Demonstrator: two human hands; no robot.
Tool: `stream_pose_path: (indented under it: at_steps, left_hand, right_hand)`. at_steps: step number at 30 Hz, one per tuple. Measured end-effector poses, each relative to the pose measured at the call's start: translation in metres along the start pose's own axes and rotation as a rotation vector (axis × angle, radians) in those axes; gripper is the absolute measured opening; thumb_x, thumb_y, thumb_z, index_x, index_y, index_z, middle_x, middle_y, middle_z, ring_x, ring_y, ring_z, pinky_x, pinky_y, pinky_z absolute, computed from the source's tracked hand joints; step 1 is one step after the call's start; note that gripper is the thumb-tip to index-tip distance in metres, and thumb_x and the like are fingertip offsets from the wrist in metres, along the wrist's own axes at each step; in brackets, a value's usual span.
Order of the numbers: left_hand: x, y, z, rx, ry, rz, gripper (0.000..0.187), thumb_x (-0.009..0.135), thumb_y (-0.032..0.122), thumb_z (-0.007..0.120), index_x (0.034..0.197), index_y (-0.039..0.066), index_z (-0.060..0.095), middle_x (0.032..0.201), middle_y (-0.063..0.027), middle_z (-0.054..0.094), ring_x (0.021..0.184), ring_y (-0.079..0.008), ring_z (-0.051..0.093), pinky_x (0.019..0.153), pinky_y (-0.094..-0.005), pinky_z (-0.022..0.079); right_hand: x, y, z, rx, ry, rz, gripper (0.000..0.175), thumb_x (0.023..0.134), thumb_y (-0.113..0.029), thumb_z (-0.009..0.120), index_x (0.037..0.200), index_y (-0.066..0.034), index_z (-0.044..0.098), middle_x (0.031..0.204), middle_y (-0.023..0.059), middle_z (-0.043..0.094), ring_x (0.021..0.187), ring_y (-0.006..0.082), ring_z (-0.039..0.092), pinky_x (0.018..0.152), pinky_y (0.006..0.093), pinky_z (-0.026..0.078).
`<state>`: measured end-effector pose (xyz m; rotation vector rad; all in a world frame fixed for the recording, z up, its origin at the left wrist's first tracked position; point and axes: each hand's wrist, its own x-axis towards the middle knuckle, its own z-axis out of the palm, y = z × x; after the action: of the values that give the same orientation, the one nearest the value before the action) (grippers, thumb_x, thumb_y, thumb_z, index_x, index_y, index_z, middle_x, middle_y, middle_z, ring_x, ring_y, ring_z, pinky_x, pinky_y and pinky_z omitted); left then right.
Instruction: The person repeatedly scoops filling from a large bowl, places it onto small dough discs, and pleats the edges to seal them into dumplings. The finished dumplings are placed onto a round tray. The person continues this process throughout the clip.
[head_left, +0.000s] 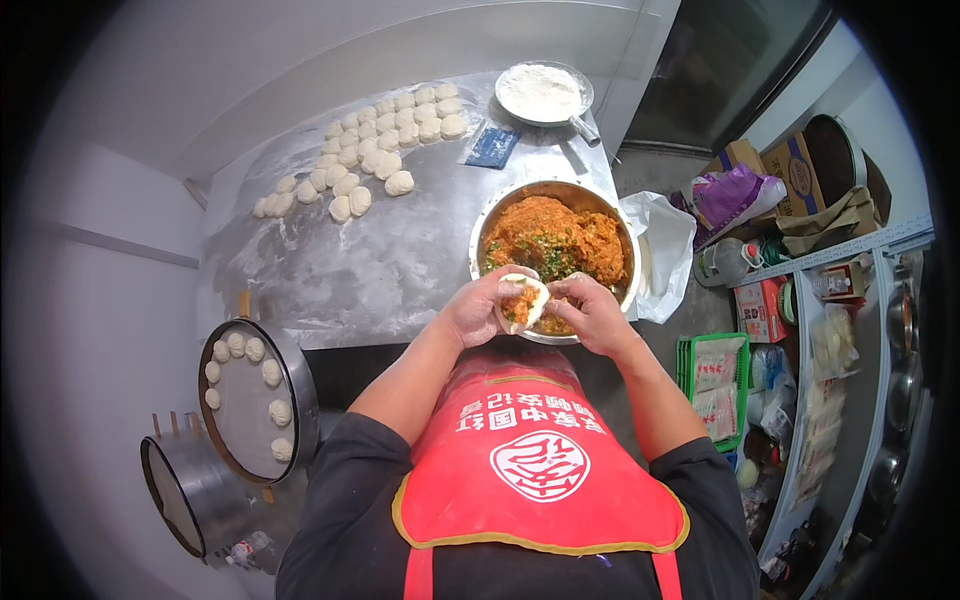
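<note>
My left hand (474, 309) cups a round dough wrapper (523, 303) with orange filling and bits of green on it. At the wrapper's right edge are the bent fingers of my right hand (589, 311); they seem to pinch the dough, though the contact is partly hidden. Both hands are over the near rim of a large steel bowl (637, 277). Inside it lies a mound of orange filling (546, 217) topped with chopped greens. Rows of dough pieces (388, 140) lie on the floured metal table (360, 277) at the back left.
A pan of flour (540, 93) stands at the back beside a blue packet (491, 145). Left of the table, a round steamer tray (244, 420) holds several pleated buns. A white plastic bag (660, 247) is right of the bowl. Green baskets (718, 337) and shelves (832, 405) line the right.
</note>
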<state>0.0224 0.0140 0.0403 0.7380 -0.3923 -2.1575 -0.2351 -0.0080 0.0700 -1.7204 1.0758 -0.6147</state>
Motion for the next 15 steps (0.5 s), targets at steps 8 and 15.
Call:
stream_pose_path:
  at_steps: [8, 15]
  left_hand:
    - [-0.019, 0.016, 0.018, 0.285, 0.057, 0.002, 0.049, 0.099, -0.003, 0.070, 0.146, 0.006, 0.060, 0.120, -0.0109, 0.072, 0.108, -0.0224, 0.075, 0.090, -0.0378, 0.066]
    - [-0.032, 0.033, 0.040, 0.683, 0.012, -0.013, 0.070, 0.092, 0.003, 0.073, 0.158, 0.011, 0.052, 0.115, -0.0065, 0.071, 0.099, -0.0148, 0.071, 0.081, -0.0316, 0.061]
  right_hand:
    - [-0.002, -0.031, 0.005, -0.143, 0.062, -0.201, 0.013, 0.098, -0.012, 0.077, 0.103, -0.0028, 0.069, 0.096, 0.0147, 0.066, 0.088, 0.0346, 0.067, 0.079, 0.0444, 0.054]
    - [-0.006, -0.049, 0.002, -0.197, 0.014, -0.218, 0.015, 0.098, -0.015, 0.078, 0.103, -0.0041, 0.068, 0.099, 0.0159, 0.066, 0.092, 0.0383, 0.068, 0.080, 0.0471, 0.054]
